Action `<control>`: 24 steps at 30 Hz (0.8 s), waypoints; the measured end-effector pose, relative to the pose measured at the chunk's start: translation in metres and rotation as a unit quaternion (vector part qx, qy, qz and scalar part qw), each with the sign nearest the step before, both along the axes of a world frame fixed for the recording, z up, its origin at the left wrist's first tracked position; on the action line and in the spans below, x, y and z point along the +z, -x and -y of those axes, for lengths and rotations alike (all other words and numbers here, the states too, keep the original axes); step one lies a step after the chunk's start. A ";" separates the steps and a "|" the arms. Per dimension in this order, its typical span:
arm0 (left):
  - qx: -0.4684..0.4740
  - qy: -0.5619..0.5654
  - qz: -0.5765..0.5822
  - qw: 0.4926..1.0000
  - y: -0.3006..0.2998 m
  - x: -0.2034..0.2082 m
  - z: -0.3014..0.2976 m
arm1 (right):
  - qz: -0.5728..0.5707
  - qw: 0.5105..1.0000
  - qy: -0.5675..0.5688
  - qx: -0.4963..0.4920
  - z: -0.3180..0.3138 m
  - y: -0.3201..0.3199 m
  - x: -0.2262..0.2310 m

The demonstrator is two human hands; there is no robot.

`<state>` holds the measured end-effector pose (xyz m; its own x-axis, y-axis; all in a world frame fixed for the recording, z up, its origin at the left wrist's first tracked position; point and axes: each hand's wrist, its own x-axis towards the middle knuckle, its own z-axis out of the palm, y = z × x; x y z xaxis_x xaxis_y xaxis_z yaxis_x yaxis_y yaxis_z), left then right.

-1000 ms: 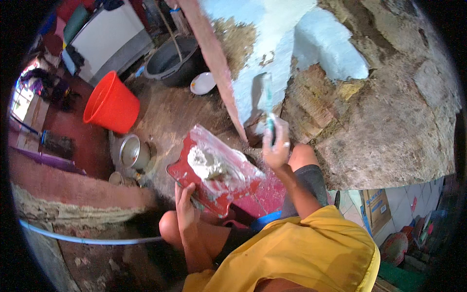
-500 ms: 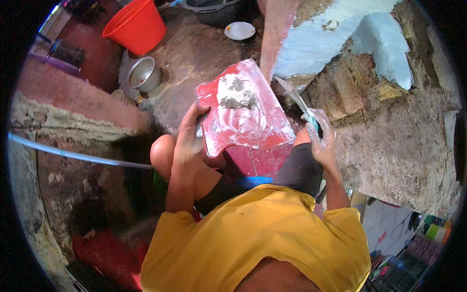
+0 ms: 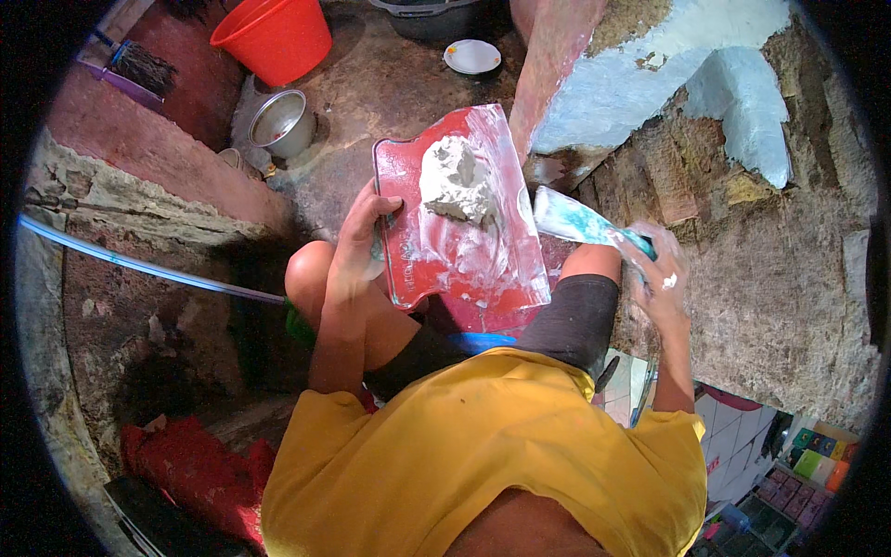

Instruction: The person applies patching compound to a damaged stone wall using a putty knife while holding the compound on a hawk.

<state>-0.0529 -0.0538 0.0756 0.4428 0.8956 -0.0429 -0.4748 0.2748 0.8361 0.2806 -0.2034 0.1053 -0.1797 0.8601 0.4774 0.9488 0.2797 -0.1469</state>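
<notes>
My left hand (image 3: 360, 232) grips the left edge of a red board (image 3: 404, 260), thumb on top and the other fingers underneath. On the board lies a mound of white and grey paste (image 3: 455, 181), with thin white smears spread around it. My right hand (image 3: 661, 274) is closed round the handle of a putty knife (image 3: 575, 218) with a teal handle and a blade coated white. The blade stands just off the board's right edge, apart from the paste. White residue marks the right hand's fingers and knuckles.
A wall section (image 3: 603, 102) partly coated pale blue-white rises at the right, beside rough bare masonry (image 3: 742, 278). Farther off are a red bucket (image 3: 278, 42), a metal pot (image 3: 283, 125), a white plate (image 3: 472, 57) and a dark basin (image 3: 432, 19). A hose (image 3: 148, 265) crosses at the left.
The putty knife has turned from upright to nearly level, its broad coated blade now pointing at the board. My right hand has moved slightly right, and the board has tilted a little.
</notes>
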 end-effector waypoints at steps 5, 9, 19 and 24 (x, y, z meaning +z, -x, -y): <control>-0.001 0.034 0.005 0.999 0.001 0.000 -0.012 | -0.063 0.993 0.066 -0.077 0.033 -0.021 -0.003; 0.043 0.009 -0.075 0.996 -0.012 0.007 0.000 | -0.380 0.898 0.170 -0.141 0.039 0.010 0.026; -0.002 0.065 0.006 0.998 -0.011 0.003 -0.006 | -0.431 0.889 0.128 -0.084 0.028 0.019 -0.003; -0.026 0.081 0.040 0.996 -0.018 0.013 0.009 | -0.184 0.980 -0.072 0.009 -0.004 0.024 -0.012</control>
